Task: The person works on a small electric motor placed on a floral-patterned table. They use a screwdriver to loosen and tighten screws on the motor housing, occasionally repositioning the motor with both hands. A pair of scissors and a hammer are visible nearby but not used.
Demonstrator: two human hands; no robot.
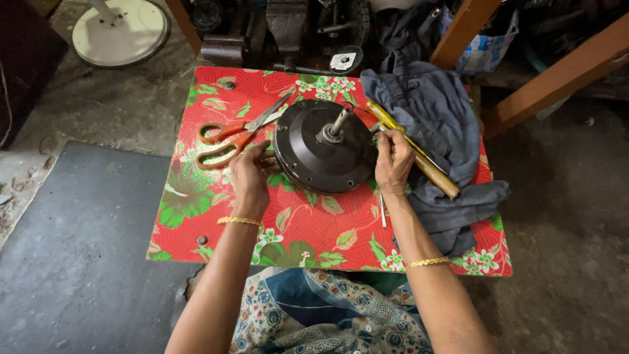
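A black round fan motor (324, 145) with a metal shaft sticking up lies on a low table covered in a red floral cloth (314, 229). My left hand (251, 174) grips the motor's left rim. My right hand (393, 159) rests against its right rim, fingers closed on a thin metal tool whose tip I cannot make out. Orange-handled scissors (229, 136) lie just left of the motor. A hammer with a wooden handle (436, 176) and a yellow-handled screwdriver (386, 118) lie to the right, close to my right hand.
A grey-blue cloth (439, 118) is heaped on the table's right side. Dark metal machine parts (288, 29) stand behind the table, wooden beams (557, 72) rise at the right, a white round base (121, 29) lies far left. A dark mat (78, 249) covers the floor.
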